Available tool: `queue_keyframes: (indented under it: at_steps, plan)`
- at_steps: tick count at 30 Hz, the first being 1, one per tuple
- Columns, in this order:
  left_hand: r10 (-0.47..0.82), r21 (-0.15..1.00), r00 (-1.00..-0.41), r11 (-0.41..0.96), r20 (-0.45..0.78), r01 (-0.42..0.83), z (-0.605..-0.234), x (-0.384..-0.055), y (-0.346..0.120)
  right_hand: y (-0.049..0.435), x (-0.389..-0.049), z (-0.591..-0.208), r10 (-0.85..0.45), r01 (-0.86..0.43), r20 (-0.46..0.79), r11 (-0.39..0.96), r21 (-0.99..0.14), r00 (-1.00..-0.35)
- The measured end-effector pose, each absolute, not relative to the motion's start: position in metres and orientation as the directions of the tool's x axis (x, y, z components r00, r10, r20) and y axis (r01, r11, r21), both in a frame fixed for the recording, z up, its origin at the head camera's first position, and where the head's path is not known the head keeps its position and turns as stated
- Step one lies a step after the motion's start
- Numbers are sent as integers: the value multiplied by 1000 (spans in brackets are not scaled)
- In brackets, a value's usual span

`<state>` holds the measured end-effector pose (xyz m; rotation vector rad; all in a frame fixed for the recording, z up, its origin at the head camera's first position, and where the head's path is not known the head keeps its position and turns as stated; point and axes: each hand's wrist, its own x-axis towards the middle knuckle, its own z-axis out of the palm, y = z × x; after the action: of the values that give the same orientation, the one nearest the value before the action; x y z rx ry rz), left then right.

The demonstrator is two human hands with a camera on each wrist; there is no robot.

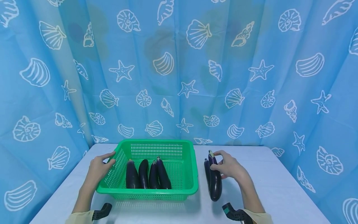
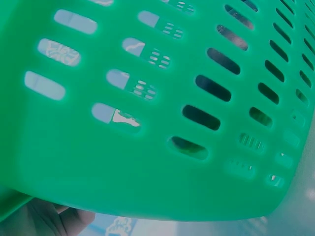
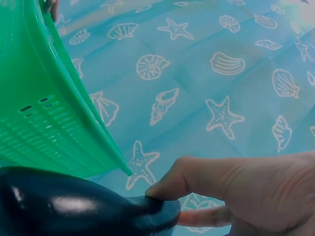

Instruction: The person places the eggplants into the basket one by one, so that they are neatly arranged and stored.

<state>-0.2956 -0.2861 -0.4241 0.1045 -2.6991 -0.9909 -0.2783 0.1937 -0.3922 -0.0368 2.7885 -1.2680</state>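
My left hand (image 1: 99, 167) holds the left rim of a green plastic basket (image 1: 195, 174); in the left wrist view its fingers (image 2: 74, 221) show at the rim, beyond the slotted wall. Inside the basket several dark purple eggplants (image 1: 132, 175) lean side by side, stem ends toward the back. To the right of the basket, my right hand (image 1: 230, 166) pinches an eggplant (image 1: 215, 185) near its stem end, thumb on one side and fingers on the other. A second eggplant (image 1: 206, 171) lies right beside it on the left, partly hidden behind it.
The basket stands on a table with a white cover (image 1: 268, 186). Behind and around the table hangs a blue curtain (image 1: 179, 102) printed with white shells and starfish. A black wrist device (image 1: 235, 214) is worn at each sleeve.
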Motion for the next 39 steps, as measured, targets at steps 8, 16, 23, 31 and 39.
queue_keyframes:
  at_steps: [8, 16, 23, 31, 39]
  plan:
    - [-151, 633, -964, 774, 219, 23, -421, -295, -286, 183, -279, -392, -73, -8, -52, 648, -762, -996]
    - [-159, 641, -963, 768, 218, 18, -423, -294, -284, 174, -276, -389, -87, -28, -42, 674, -738, -995]
    - [-156, 642, -964, 767, 216, 19, -422, -295, -285, 167, -277, -380, -99, -40, -38, 685, -727, -994]
    - [-155, 640, -966, 768, 207, 14, -421, -295, -285, 156, -280, -367, -115, -55, -35, 689, -722, -993]
    - [-154, 641, -965, 767, 211, 18, -422, -295, -286, 147, -279, -356, -125, -76, -20, 714, -696, -992]
